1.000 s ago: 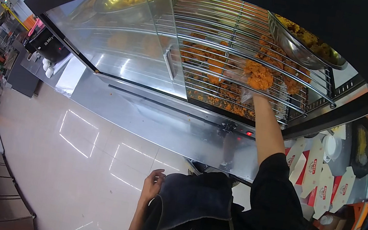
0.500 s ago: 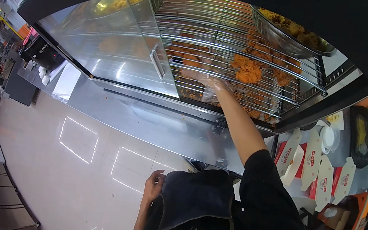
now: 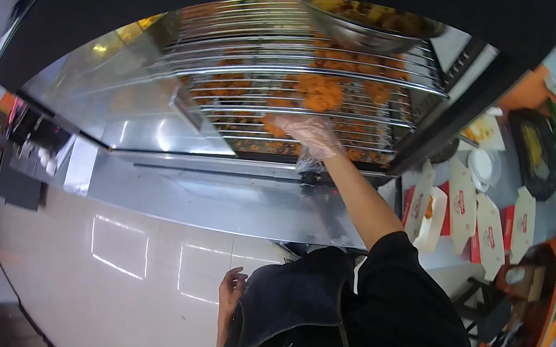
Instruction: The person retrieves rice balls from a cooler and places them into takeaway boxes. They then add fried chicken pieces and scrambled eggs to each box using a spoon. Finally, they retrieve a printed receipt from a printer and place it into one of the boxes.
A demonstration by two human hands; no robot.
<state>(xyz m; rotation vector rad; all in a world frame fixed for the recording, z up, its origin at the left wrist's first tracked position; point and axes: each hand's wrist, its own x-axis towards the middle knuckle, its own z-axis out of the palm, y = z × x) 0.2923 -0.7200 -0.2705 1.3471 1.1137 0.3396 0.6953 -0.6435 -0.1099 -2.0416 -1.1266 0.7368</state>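
Observation:
My right hand (image 3: 311,135), in a clear plastic glove, is at the opening of a warming cabinet, below the front bar of its wire rack (image 3: 289,111). Its fingers are closed on a piece of orange-brown fried chicken (image 3: 273,127), partly covered by the glove. A larger fried piece (image 3: 320,92) rests on the rack just above, with more pieces behind the bars. Low beside my dark apron hangs my left hand (image 3: 232,287), bare, its fingers loosely bent and apart with nothing in them.
A sliding glass door (image 3: 120,97) covers the cabinet's left part. Inside, a steel bowl (image 3: 365,36) of fried food sits high up. To the right, open red-and-white cardboard boxes (image 3: 460,209) line the counter, near a white round lid (image 3: 482,165) and a black tray (image 3: 533,153).
My right hand has drawn back from deeper in the cabinet toward its front edge, with the fried chicken in it. The view has turned rightward. My left hand stays low.

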